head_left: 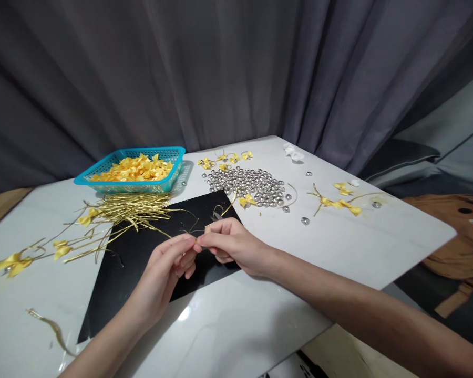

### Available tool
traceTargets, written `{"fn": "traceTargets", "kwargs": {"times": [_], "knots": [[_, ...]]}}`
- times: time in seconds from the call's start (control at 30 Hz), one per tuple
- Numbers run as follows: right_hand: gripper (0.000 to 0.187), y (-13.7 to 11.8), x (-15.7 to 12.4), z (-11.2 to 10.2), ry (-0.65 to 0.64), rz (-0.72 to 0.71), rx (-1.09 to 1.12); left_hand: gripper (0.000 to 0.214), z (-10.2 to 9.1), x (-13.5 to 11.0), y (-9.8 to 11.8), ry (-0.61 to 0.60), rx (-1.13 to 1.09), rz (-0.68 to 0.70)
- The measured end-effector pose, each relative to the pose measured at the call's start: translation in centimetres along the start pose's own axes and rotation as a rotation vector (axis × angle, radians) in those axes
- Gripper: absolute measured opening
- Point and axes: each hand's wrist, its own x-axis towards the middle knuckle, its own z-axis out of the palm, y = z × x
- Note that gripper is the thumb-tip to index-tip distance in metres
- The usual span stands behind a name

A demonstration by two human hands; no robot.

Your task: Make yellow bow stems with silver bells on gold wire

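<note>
My left hand (pixel 172 258) and my right hand (pixel 234 244) meet over a black mat (pixel 142 281), thumbs and fingertips pinched together. Between them is a thin gold cord (pixel 192 231), its loose ends curling up beyond the fingertips. Most of what they pinch is covered by the fingers. Grey pointed blades (pixel 217 215), like scissor tips, poke out just past my right hand; whether that hand holds them I cannot tell. Left of the hands, a pile of cut gold cords (pixel 136 207) overlaps the mat's far edge.
A blue basket (pixel 130 183) of yellow ribbon bows stands at the back left. Silvery heart-like beads (pixel 252 182) are heaped behind the mat. Bows tied on cords (pixel 339 203) lie right, with more (pixel 13 264) at left. A grey curtain (pixel 228 68) hangs behind the white table (pixel 362 252).
</note>
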Motion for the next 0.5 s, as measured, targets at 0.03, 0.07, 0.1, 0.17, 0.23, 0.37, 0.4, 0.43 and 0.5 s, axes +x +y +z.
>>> {"fn": "traceTargets", "kwargs": {"times": [0.03,0.07,0.1,0.17,0.23,0.37,0.4,0.43,0.5], "knots": [[0.026,0.1,0.03,-0.02,0.006,-0.005,-0.015,0.029,-0.02,0.02,-0.02,0.002,0.015,0.004],[0.027,0.2,0.06,-0.03,0.014,-0.007,-0.027,0.029,-0.05,0.03,-0.05,0.002,0.028,0.007],[0.028,0.29,0.08,-0.03,0.019,-0.007,-0.034,0.029,-0.1,0.03,-0.09,0.001,0.039,0.01],[0.029,0.41,0.07,0.0,0.024,-0.004,-0.041,0.031,-0.19,0.03,-0.19,0.005,0.046,0.013],[0.029,0.43,0.02,0.05,0.033,0.001,-0.045,0.033,-0.27,0.05,-0.32,0.022,0.051,0.017],[0.029,0.35,-0.07,-0.01,0.023,0.021,-0.046,0.032,-0.33,0.14,-0.38,0.044,0.084,0.037],[0.028,0.31,-0.09,-0.07,0.005,0.025,-0.036,0.032,-0.32,0.15,-0.32,0.048,0.089,0.047],[0.028,0.25,-0.1,-0.16,-0.013,0.028,-0.021,0.031,-0.31,0.14,-0.22,0.052,0.092,0.057],[0.026,0.09,-0.13,-0.35,-0.034,0.02,0.013,0.031,-0.28,0.11,-0.02,0.066,0.097,0.072]]}}
